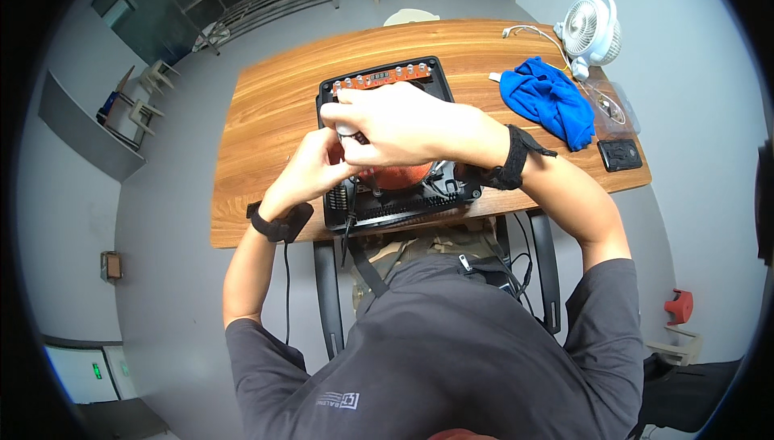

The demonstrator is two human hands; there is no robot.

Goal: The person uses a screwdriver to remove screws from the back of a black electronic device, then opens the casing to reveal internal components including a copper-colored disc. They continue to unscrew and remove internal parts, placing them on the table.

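An opened black appliance housing (439,77), which looks like an induction cooker base, lies on the table in front of me. Inside it are an orange control board (379,77) along the far side and a reddish-orange round coil (399,177), partly covered by my hands. My right hand (395,122) is closed around a pale, round-ended handle (347,129) over the housing's left part; its lower end is hidden. Close against it, my left hand (310,170) has its fingers drawn together at the housing's left side. What those fingertips pinch, if anything, is hidden.
A crumpled blue cloth (548,103) lies to the right on the wooden table (270,118). Beyond it stand a white fan (590,31), a clear plastic box (617,108) and a black phone-like device (619,155). A dark cord (350,214) hangs over the housing's near edge.
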